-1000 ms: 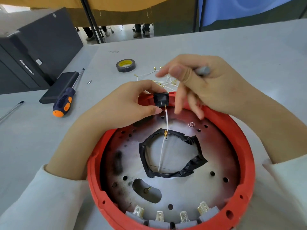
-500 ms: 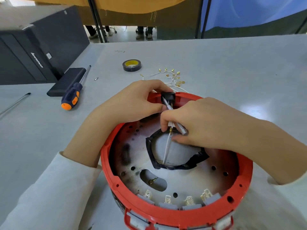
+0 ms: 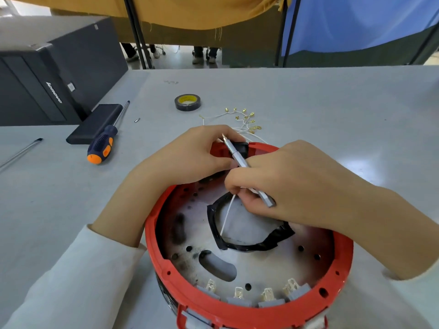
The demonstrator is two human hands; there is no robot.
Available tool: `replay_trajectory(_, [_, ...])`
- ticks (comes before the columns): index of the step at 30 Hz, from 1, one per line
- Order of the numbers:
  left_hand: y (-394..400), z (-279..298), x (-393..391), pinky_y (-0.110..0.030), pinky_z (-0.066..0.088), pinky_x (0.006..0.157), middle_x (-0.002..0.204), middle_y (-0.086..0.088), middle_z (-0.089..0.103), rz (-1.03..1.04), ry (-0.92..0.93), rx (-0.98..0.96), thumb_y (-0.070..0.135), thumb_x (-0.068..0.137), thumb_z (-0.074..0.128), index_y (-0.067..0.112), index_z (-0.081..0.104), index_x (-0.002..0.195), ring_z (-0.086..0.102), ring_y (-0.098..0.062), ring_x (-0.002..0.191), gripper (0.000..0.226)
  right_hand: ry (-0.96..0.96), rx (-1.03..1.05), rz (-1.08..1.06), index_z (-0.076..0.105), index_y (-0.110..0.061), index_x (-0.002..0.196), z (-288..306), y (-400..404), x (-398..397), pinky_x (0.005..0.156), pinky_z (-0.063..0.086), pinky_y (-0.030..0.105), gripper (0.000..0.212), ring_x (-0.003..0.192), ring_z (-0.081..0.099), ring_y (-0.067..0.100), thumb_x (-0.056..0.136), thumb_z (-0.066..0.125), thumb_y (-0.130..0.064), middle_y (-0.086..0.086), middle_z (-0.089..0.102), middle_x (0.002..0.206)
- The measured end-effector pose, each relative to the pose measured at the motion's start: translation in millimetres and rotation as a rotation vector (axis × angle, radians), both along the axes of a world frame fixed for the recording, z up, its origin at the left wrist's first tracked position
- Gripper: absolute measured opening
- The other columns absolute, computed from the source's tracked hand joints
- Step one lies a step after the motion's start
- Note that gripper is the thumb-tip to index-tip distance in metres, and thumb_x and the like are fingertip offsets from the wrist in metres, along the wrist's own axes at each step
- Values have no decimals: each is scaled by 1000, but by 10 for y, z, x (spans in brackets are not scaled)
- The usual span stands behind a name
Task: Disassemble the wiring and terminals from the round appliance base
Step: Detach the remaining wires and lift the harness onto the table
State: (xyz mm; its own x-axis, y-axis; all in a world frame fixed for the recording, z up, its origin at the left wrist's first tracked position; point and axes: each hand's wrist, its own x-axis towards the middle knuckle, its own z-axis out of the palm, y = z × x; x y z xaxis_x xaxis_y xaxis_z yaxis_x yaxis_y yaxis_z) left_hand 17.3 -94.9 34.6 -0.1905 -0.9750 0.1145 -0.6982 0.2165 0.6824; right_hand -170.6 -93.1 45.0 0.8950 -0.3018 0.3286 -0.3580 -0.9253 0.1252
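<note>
The round red appliance base (image 3: 166, 267) lies open side up in front of me, its metal plate ringed with black tape around a centre hole. My left hand (image 3: 190, 157) grips the black switch (image 3: 241, 148) at the far rim. My right hand (image 3: 292, 186) holds a thin silver tool (image 3: 237, 157) and pinches the top of a white wire (image 3: 226, 216) that runs down into the centre hole. Several grey terminal blocks with brass tabs (image 3: 266, 298) line the near rim.
A pile of removed white wires with brass terminals (image 3: 242, 119) lies just beyond the base. A roll of black tape (image 3: 187, 102), an orange-and-blue screwdriver (image 3: 102, 146), a black slab (image 3: 95, 127), a loose screw (image 3: 137, 120) and a black computer case (image 3: 47, 74) are at the back left.
My right hand came down from above the switch onto the white wire and now pinches it, the silver tool still in its fingers. My left hand stayed on the switch.
</note>
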Motion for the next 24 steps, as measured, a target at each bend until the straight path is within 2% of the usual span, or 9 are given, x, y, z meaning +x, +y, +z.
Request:
replay_trajectory(3, [16, 18, -17, -18, 43, 89, 104, 18, 65, -17, 29, 25, 21, 71, 65, 29, 63, 108, 58, 3, 100, 37, -141, -109, 52, 69, -21, 82, 111, -15, -50, 44, 25, 24, 12, 52, 28, 18, 79, 61, -13, -4, 56, 63])
replay_trajectory(6, [8, -7, -17, -11, 40, 88, 103, 19, 64, -4, 28, 1, 16, 79, 69, 31, 63, 105, 57, 4, 100, 31, -260, -94, 30, 70, -21, 86, 232, -178, -153, 44, 38, 26, 13, 49, 45, 19, 84, 58, -19, -7, 58, 64])
replay_trajectory(8, [5, -20, -5, -7, 38, 87, 101, 22, 63, 14, 10, 0, 15, 80, 71, 34, 63, 104, 56, 6, 98, 32, -367, 47, -57, 68, -24, 86, 261, -376, -219, 52, 47, 30, 9, 54, 53, 14, 85, 59, -24, -11, 56, 64])
replay_trajectory(9, [4, -24, 5, -7, 38, 88, 102, 22, 63, 16, 0, 0, 15, 79, 71, 33, 63, 106, 56, 6, 99, 33, -454, 173, -128, 66, -26, 85, 239, -505, -238, 57, 47, 28, 5, 55, 52, 9, 84, 62, -24, -12, 56, 63])
replay_trajectory(11, [-2, -28, 14, -11, 38, 92, 107, 19, 63, 17, -7, -1, 16, 79, 70, 32, 63, 109, 56, 3, 103, 34, -616, 462, -317, 65, -26, 80, 121, -811, -236, 56, 42, 23, 8, 55, 51, 8, 82, 68, -19, -8, 56, 60])
replay_trajectory(13, [-2, -28, 13, -12, 38, 93, 109, 19, 63, 17, 3, 4, 16, 80, 70, 32, 63, 109, 56, 3, 103, 34, -584, 701, -524, 67, -21, 79, -74, -1089, -178, 48, 39, 19, 7, 51, 50, 14, 81, 69, -15, 0, 56, 57])
replay_trajectory(15, [-10, -25, 11, -13, 38, 94, 108, 19, 63, 13, -4, 1, 16, 79, 70, 32, 63, 108, 55, 4, 102, 34, -512, 832, -647, 68, -15, 83, -278, -1267, -51, 41, 36, 15, 4, 43, 47, 12, 81, 67, -12, 1, 56, 56])
replay_trajectory(19, [-16, -28, 11, -11, 37, 93, 107, 19, 63, 11, -3, -13, 15, 79, 70, 31, 64, 108, 54, 5, 102, 33, -434, 764, -707, 67, -17, 82, -518, -1479, 235, 50, 35, 22, 8, 53, 48, 7, 77, 64, -10, -5, 53, 62])
replay_trajectory(24, [-16, -30, 15, -5, 36, 89, 106, 22, 63, 7, -12, -23, 17, 79, 70, 34, 63, 106, 53, 9, 99, 33, -442, 713, -756, 58, -27, 68, -560, -1566, 330, 48, 31, 22, 18, 56, 45, 3, 78, 62, -12, -12, 51, 63])
